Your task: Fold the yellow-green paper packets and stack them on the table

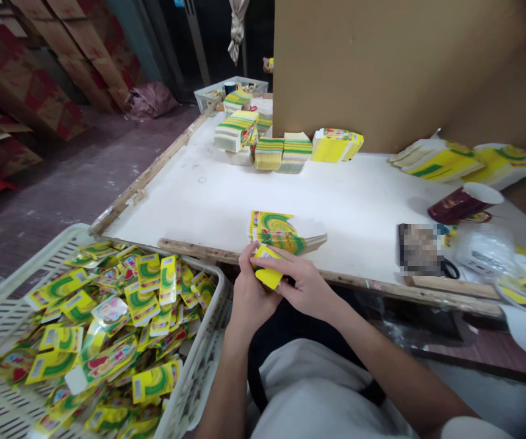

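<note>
Both my hands hold one small yellow carton (270, 277) just in front of the table's near edge. My left hand (252, 296) wraps round it from the left, thumb along its upper side. From the right, the fingers of my right hand (300, 281) press on the carton's upper face and side. Right beyond my hands, a stack of flat yellow-green cartons (274, 228) lies on the white tabletop (190, 201). To my left stands a white plastic basket (219, 292) heaped with small folded cartons (141, 302).
Bundles of flat cartons (270, 152) stand at the back of the table, near a tall cardboard panel (359, 67). On the right are a tipped maroon paper cup (455, 204), a clear plastic bag (485, 247) and a pixelated item (421, 250). A wooden strip (199, 250) edges the table.
</note>
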Motion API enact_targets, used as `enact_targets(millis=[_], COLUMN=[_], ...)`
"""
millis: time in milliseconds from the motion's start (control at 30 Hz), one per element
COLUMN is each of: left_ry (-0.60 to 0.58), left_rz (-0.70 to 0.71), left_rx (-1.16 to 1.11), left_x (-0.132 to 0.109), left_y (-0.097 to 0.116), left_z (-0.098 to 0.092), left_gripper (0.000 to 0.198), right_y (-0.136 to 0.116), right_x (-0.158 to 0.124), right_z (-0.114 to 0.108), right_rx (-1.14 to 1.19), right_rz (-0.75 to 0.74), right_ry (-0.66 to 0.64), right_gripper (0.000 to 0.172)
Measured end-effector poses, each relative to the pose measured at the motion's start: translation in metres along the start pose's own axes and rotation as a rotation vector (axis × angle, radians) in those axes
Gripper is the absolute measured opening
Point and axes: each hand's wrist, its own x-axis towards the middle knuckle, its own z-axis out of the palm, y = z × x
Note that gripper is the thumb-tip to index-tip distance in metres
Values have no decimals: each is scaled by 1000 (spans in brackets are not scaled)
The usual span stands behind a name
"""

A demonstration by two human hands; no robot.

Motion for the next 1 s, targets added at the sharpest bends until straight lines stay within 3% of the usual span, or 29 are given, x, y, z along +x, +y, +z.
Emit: enact_targets(millis=[267, 1000], left_ry=[-36, -7], left_rz=[-54, -10], left_rx=[-53, -74], left_x=[0, -1], left_y=[3, -1], left_z=[0, 1], left_gripper=[83, 83], right_y=[3, 1], right_x=[-1, -1], right_z=[1, 0], right_rx=[-21, -1], right_rz=[10, 2], right_ry=[-8, -10], right_gripper=[60, 61])
